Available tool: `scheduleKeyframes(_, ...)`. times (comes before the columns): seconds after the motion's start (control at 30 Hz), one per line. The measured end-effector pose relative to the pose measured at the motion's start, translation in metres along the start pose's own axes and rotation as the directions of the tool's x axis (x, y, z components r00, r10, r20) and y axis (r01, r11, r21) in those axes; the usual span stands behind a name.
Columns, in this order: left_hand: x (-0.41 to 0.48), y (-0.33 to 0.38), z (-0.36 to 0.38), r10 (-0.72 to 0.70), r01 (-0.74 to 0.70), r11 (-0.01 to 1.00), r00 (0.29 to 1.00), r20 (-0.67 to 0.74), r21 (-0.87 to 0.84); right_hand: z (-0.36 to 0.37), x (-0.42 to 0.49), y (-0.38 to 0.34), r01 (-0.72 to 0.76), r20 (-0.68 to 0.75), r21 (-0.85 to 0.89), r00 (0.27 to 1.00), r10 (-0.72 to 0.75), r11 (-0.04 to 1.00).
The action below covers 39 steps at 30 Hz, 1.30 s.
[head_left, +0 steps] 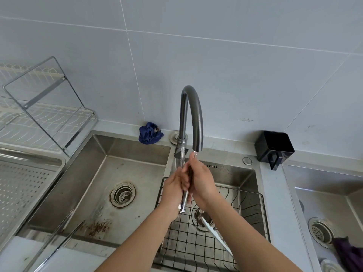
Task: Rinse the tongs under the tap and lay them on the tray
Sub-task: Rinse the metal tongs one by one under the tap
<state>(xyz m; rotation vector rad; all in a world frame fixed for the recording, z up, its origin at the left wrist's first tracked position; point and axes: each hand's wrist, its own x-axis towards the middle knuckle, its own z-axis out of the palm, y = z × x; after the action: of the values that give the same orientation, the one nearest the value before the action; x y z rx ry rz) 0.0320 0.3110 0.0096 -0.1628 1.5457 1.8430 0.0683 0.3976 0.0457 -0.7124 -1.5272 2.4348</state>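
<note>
- Head view: the tongs [184, 202] stand nearly upright over the right basin, just below the tap [191, 114]. Their dark tips sit beside the spout and their shiny butt end pokes out under the hands.
- The left hand [172, 191] has its fingers curled round the tongs' middle, clamped on them.
- The right hand [202, 181] wraps the same stretch from the other side and also grips. Together the two hands hide most of the shaft.
- A thin water stream [194, 154] falls from the spout onto the right hand's fingers. It is faint and hard to follow lower down.
- The tray [19, 183], perforated metal, lies at the left edge of the sink unit, well apart from the tongs. The frame cuts it off.
- A wire rack [245, 213] lies in the right basin under the forearms, partly covered by them.
- A white utensil [212, 230] lies on the rack, mostly hidden by the right forearm, so I cannot tell what it is.
- A blue cloth [150, 133] sits at the back edge by the tap base.
- A black holder [274, 148] stands at the back right.
</note>
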Motion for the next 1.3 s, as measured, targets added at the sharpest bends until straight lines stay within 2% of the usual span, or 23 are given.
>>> scheduleKeyframes(0.07, 0.009, 0.002, 0.003, -0.047, 0.047, 0.999, 0.999, -0.001, 0.013, -0.002, -0.003, 0.004, 0.023, 0.042, -0.047, 0.999, -0.021, 0.999)
scheduleKeyframes(0.13, 0.014, 0.002, 0.002, -0.086, 0.088, 0.996, 0.994, 0.064, -0.026, -0.010, -0.004, 0.000, 0.060, 0.103, -0.100, 0.993, -0.050, 0.993)
scheduleKeyframes(0.17, 0.015, 0.002, 0.002, -0.092, 0.101, 0.992, 0.990, 0.108, -0.075, -0.016, -0.003, -0.001, 0.097, 0.101, -0.180, 0.992, -0.080, 0.979)
scheduleKeyframes(0.23, 0.017, 0.002, 0.005, -0.104, 0.128, 0.978, 0.984, 0.144, -0.167, -0.023, 0.000, -0.004, 0.170, 0.058, -0.395, 0.985, -0.160, 0.903)
scheduleKeyframes(0.27, 0.017, 0.004, 0.009, -0.107, 0.137, 0.968, 0.984, 0.145, -0.212, -0.024, 0.001, -0.004, 0.192, 0.037, -0.447, 0.980, -0.197, 0.873)
scheduleKeyframes(0.4, 0.017, 0.014, 0.019, -0.065, 0.100, 0.957, 0.989, 0.131, -0.274, -0.017, 0.004, -0.003, 0.226, -0.100, -0.433, 0.950, -0.295, 0.873)
scheduleKeyframes(0.43, 0.018, 0.017, 0.019, -0.074, 0.104, 0.953, 0.991, 0.112, -0.286, -0.016, 0.003, -0.001, 0.245, -0.101, -0.498, 0.936, -0.336, 0.832)
scheduleKeyframes(0.5, 0.019, 0.021, 0.020, -0.105, 0.136, 0.931, 0.989, 0.108, -0.338, -0.014, -0.003, 0.009, 0.271, -0.042, -0.708, 0.905, -0.422, 0.652)
scheduleKeyframes(0.57, 0.017, 0.022, 0.021, -0.142, 0.182, 0.915, 0.981, 0.134, -0.359, -0.012, -0.012, 0.024, 0.297, 0.016, -0.816, 0.869, -0.495, 0.495)
scheduleKeyframes(0.63, 0.015, 0.020, 0.021, -0.166, 0.216, 0.899, 0.973, 0.160, -0.382, -0.012, -0.016, 0.037, 0.274, -0.029, -0.830, 0.849, -0.527, 0.487)
scheduleKeyframes(0.77, 0.014, 0.014, 0.021, -0.151, 0.219, 0.860, 0.972, 0.180, -0.462, -0.021, -0.013, 0.037, 0.117, -0.124, -0.854, 0.901, -0.416, 0.507)
scheduleKeyframes(0.83, 0.017, 0.013, 0.020, -0.115, 0.175, 0.901, 0.978, 0.172, -0.397, -0.027, -0.012, 0.032, 0.074, -0.108, -0.892, 0.923, -0.369, 0.446)
scheduleKeyframes(0.9, 0.020, 0.016, 0.017, -0.049, 0.094, 0.947, 0.987, 0.151, -0.306, -0.031, -0.011, 0.028, 0.091, -0.056, -0.900, 0.946, -0.320, 0.427)
scheduleKeyframes(1.0, 0.027, 0.027, 0.009, 0.002, 0.072, 0.907, 0.985, 0.175, -0.415, -0.029, -0.010, 0.019, 0.147, 0.043, -0.870, 0.974, -0.223, 0.471)
scheduleKeyframes(1.07, 0.033, 0.035, 0.001, 0.045, 0.062, 0.853, 0.980, 0.192, -0.518, -0.026, -0.004, 0.011, 0.154, 0.070, -0.825, 0.982, -0.173, 0.543)
scheduleKeyframes(1.17, 0.038, 0.043, -0.006, 0.069, 0.065, 0.810, 0.976, 0.205, -0.583, -0.022, 0.011, -0.005, 0.052, 0.059, -0.766, 0.998, -0.010, 0.641)
scheduleKeyframes(1.2, 0.038, 0.043, -0.006, 0.057, 0.061, 0.825, 0.980, 0.190, -0.562, -0.019, 0.014, -0.009, 0.020, 0.051, -0.784, 0.998, 0.032, 0.621)
scheduleKeyframes(1.23, 0.038, 0.043, -0.003, 0.047, 0.056, 0.839, 0.984, 0.174, -0.542, -0.015, 0.018, -0.012, 0.022, 0.050, -0.833, 0.998, 0.035, 0.553)
scheduleKeyframes(1.3, 0.036, 0.041, 0.005, 0.043, 0.041, 0.851, 0.988, 0.146, -0.523, -0.009, 0.023, -0.010, 0.066, 0.050, -0.937, 0.997, -0.055, 0.343)
